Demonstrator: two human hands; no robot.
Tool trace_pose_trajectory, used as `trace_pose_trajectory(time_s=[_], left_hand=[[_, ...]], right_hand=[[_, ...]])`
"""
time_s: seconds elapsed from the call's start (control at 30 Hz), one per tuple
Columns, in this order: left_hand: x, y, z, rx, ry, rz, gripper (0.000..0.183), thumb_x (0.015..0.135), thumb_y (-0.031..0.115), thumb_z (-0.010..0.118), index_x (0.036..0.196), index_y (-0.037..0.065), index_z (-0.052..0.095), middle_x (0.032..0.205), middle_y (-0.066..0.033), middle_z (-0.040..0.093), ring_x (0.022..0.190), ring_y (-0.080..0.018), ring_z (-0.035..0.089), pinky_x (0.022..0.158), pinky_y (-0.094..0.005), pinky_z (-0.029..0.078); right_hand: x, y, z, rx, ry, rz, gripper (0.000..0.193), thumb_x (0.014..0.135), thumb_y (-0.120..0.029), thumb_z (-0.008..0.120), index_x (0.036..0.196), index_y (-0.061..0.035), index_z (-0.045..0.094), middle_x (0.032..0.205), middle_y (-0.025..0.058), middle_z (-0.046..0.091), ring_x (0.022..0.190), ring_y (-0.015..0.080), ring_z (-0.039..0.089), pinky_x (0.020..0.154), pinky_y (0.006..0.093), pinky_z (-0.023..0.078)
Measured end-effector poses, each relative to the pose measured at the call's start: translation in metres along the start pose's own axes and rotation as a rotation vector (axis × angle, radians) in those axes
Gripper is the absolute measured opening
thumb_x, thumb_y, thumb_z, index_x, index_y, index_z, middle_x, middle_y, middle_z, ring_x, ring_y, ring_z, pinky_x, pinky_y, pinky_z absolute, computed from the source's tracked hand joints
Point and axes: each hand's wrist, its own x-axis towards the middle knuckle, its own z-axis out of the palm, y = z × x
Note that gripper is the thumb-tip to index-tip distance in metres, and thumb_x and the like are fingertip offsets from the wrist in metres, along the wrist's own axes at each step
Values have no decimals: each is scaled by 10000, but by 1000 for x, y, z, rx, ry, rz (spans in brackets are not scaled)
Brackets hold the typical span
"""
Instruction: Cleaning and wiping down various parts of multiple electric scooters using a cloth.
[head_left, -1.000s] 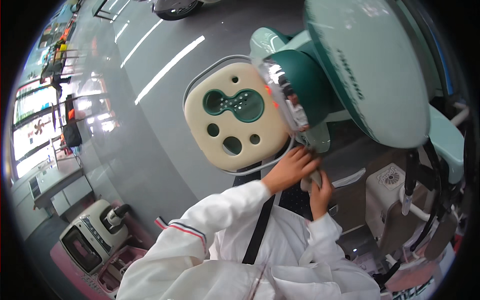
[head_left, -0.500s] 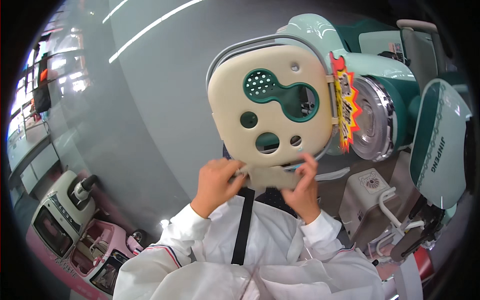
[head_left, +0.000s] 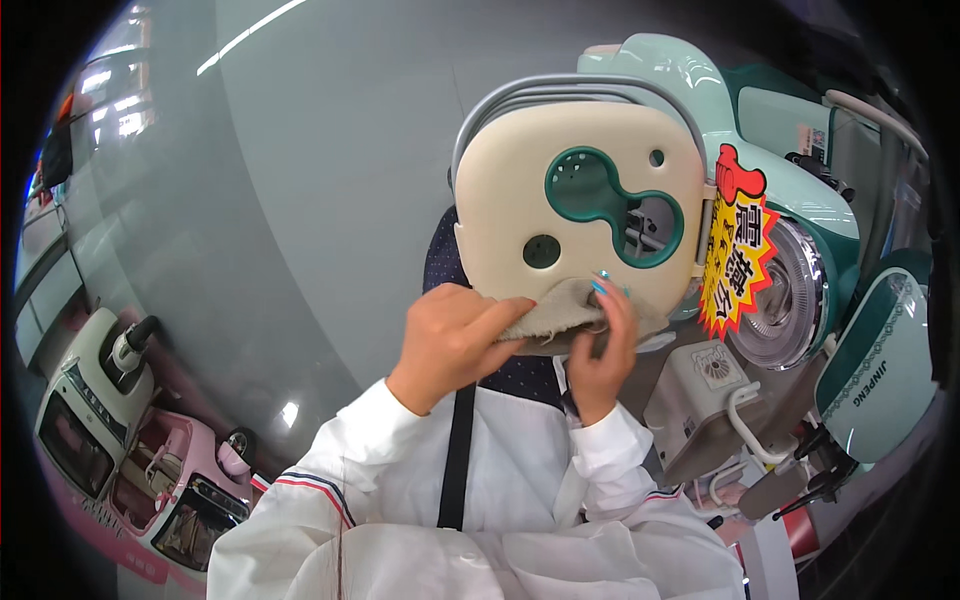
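Observation:
A grey-beige cloth (head_left: 565,312) lies bunched over the near edge of a cream basket lid (head_left: 500,185). My left hand (head_left: 447,340) is closed on the cloth's left end, thumb and forefinger pinching it. At the cloth's right end, my right hand (head_left: 604,362) curls its blue-nailed fingers over the fabric, fingertips at the lid's surface. The lid has round holes and a dark green figure-eight rim (head_left: 583,185). Its lower holes are covered by the cloth. A grey metal rail (head_left: 575,80) runs round the lid's far side.
Right of the lid hang a red-and-yellow starburst sign (head_left: 740,255) and a round headlight (head_left: 790,285) on a mint-green vehicle (head_left: 690,75). A grey box (head_left: 700,400) and a mirror-shaped green panel (head_left: 875,360) stand nearer right. A pink vehicle (head_left: 160,470) is at lower left.
The cloth has moved up from below the lid's near edge onto its surface, now covering the lower holes. Both hands moved with it. The view has shifted, putting the lid farther right.

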Motion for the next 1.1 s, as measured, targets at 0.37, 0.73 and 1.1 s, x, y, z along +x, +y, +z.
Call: trace_pose_trajectory(time_s=[0.37, 0.73, 1.1], left_hand=[[17, -21, -30, -43, -177, -138, 172, 641, 66, 689, 812, 72, 676, 617, -66, 567, 517, -216, 535, 484, -300, 401], [58, -12, -53, 34, -128, -179, 143, 730, 124, 700, 833, 34, 659, 631, -80, 505, 514, -206, 477, 491, -288, 374], [101, 16, -87, 283, 490, 357, 257, 608, 58, 784, 850, 24, 701, 682, -30, 517, 596, -159, 495, 517, -264, 376]], right_hand=[[31, -4, -57, -66, -252, 69, 359, 713, -54, 621, 1058, -21, 523, 1127, 135, 549, 1031, 312, 523, 898, 425, 399], [75, 1, -29, -108, -121, -71, 281, 697, 22, 601, 970, -44, 616, 969, 94, 630, 894, 268, 601, 773, 362, 462], [130, -27, -88, -71, 513, -250, 259, 740, 35, 685, 972, -42, 600, 928, 90, 605, 840, 222, 578, 733, 306, 460]])
